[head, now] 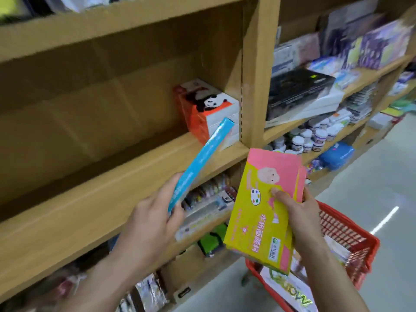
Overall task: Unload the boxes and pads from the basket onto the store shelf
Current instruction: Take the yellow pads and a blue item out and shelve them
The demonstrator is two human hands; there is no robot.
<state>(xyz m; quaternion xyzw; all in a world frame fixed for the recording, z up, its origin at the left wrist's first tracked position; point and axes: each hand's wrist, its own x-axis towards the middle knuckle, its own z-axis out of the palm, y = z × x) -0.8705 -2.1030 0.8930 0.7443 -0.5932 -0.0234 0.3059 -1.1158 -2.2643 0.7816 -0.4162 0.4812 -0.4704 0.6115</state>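
My left hand (155, 221) grips the lower end of a thin blue box (198, 163), seen edge-on and slanting up toward the wooden shelf (117, 188). A stack of yellow and pink boxes (265, 206) is held in my right hand (297, 212), thumb on the front face, just right of the shelf post. On the shelf's right end stands a stack of orange and white panda boxes (209, 111). The red basket (351, 239) sits low at the right, below my right forearm, with a white and green pad (290, 293) inside.
A vertical wooden post (256, 70) divides this bay from the right one, which holds black and white boxes (299, 91) and small paint jars (313, 136). Lower shelves carry packaged stationery (207, 206). Grey floor (371, 176) opens to the right.
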